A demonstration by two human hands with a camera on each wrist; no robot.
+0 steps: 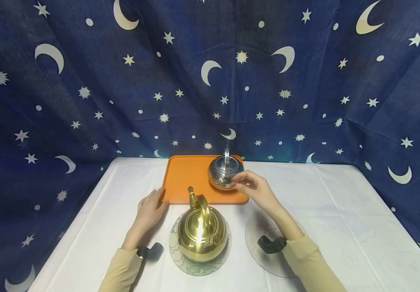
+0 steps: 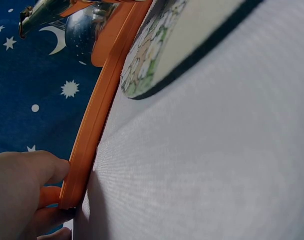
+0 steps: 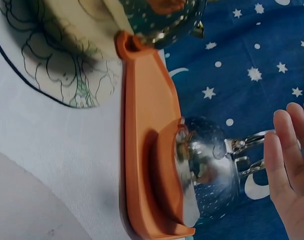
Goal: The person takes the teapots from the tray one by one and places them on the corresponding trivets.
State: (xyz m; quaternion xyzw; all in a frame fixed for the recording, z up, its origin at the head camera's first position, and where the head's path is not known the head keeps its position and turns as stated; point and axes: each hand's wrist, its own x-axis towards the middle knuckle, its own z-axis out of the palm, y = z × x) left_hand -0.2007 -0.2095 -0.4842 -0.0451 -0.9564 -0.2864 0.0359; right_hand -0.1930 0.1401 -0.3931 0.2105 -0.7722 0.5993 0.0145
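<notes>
The left hand [image 1: 151, 209] rests at the front left corner of the tray [image 1: 186, 174], fingers by its left edge and thumb near the front rim; the views are too partial to tell whether it pinches that corner. The right hand [image 1: 255, 187] holds nothing, its fingers extended and slightly parted just beside the silver kettle [image 1: 219, 172]. That kettle stands upright on the right part of the tray, near its right edge, with orange surface stretching from it to the left rim. The tray lies by the back edge of the white table [image 1: 348, 227], the curtain [image 1: 86, 73] close behind. Just in front, the gold kettle [image 1: 195, 239] stands on the left mat [image 1: 199, 269], between the forearms. The right mat [image 1: 255, 225] lies partly under the right forearm. White cloth runs broadly to either side.
</notes>
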